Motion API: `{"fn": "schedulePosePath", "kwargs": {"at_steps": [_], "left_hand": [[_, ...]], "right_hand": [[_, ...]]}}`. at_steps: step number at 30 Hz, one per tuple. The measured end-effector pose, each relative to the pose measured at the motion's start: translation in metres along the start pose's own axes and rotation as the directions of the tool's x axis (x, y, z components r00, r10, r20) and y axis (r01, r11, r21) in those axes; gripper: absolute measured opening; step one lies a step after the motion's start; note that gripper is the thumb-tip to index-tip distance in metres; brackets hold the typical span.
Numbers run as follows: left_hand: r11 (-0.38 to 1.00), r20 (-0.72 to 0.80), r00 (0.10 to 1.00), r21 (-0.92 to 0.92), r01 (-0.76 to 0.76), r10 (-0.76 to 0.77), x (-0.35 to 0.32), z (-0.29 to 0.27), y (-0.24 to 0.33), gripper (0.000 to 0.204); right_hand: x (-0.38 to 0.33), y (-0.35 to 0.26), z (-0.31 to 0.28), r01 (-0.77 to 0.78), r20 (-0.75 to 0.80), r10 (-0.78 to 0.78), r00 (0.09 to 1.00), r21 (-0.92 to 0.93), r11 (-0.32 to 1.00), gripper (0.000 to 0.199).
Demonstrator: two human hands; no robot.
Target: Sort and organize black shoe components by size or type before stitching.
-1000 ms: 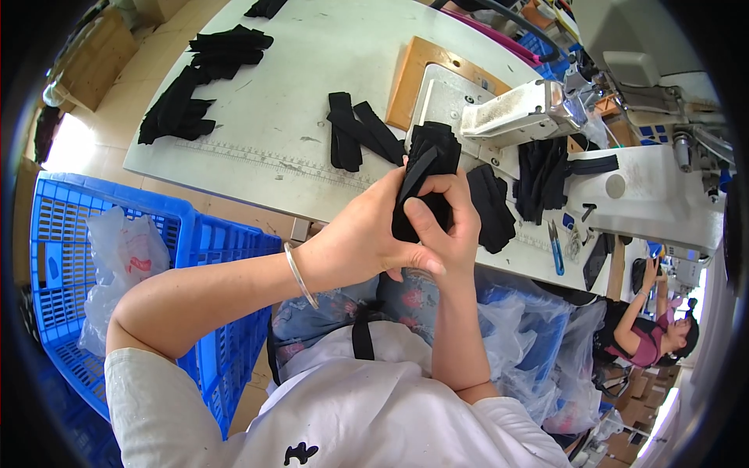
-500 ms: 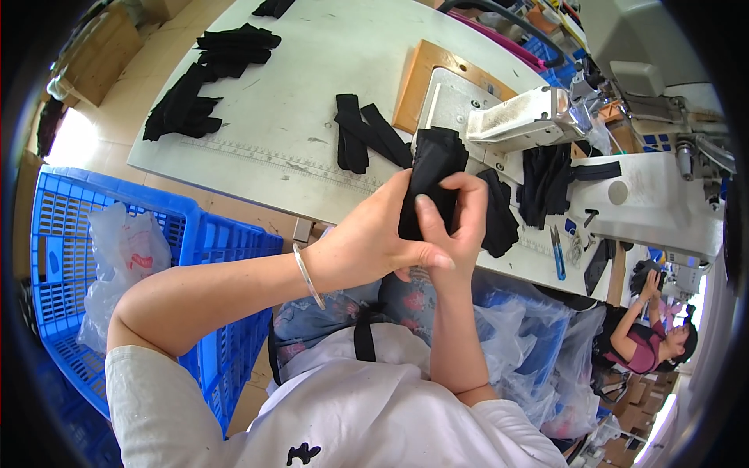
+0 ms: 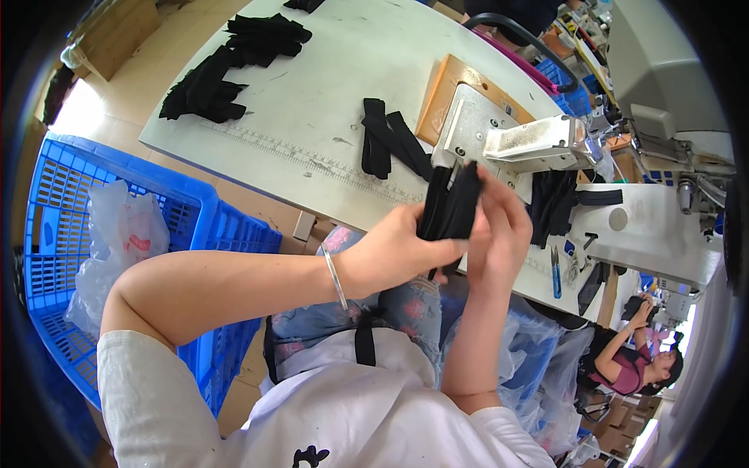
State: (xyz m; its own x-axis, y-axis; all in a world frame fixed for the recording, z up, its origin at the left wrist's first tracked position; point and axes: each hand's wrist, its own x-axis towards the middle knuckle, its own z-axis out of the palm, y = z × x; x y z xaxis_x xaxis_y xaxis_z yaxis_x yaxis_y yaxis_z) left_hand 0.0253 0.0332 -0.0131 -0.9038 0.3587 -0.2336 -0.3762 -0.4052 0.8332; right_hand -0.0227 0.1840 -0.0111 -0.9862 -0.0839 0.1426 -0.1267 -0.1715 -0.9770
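Both my hands hold a bunch of black fabric strips (image 3: 451,204) upright above the table's near edge. My left hand (image 3: 402,249) grips the strips from the left, with a thin silver bangle on that wrist. My right hand (image 3: 499,234) wraps them from the right, fingers curled over the top. Just behind the strips is the sewing machine (image 3: 538,144) with its metal plate.
Black fabric pieces (image 3: 390,140) lie on the white table (image 3: 328,86); a bigger pile (image 3: 226,66) sits far left, more (image 3: 554,199) by the machine. A blue crate (image 3: 70,203) with a plastic bag stands left. Blue snips (image 3: 555,273) lie right. Another person (image 3: 636,359) sits lower right.
Both hands have lifted the bundle of strips slightly and squared it upright; my right fingers have shifted up over its top. The view has tilted a little.
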Motion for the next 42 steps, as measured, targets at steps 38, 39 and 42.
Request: {"fn": "schedulePosePath", "kwargs": {"at_steps": [38,39,42], "left_hand": [[0.979,0.339,0.939,0.204,-0.016,-0.056,-0.012,0.003,0.001,0.025],[0.981,0.342,0.939,0.186,-0.048,-0.019,-0.011,0.003,0.000,0.025],[0.986,0.337,0.941,0.155,-0.066,0.010,-0.014,0.000,0.002,0.025]], "right_hand": [[0.047,0.051,0.066,0.628,0.546,-0.317,0.776,-0.715,0.307,0.025],[0.046,0.054,0.067,0.638,0.554,-0.325,0.767,-0.711,0.294,0.024],[0.039,0.062,0.074,0.659,0.570,-0.350,0.743,-0.713,0.238,0.033]]}}
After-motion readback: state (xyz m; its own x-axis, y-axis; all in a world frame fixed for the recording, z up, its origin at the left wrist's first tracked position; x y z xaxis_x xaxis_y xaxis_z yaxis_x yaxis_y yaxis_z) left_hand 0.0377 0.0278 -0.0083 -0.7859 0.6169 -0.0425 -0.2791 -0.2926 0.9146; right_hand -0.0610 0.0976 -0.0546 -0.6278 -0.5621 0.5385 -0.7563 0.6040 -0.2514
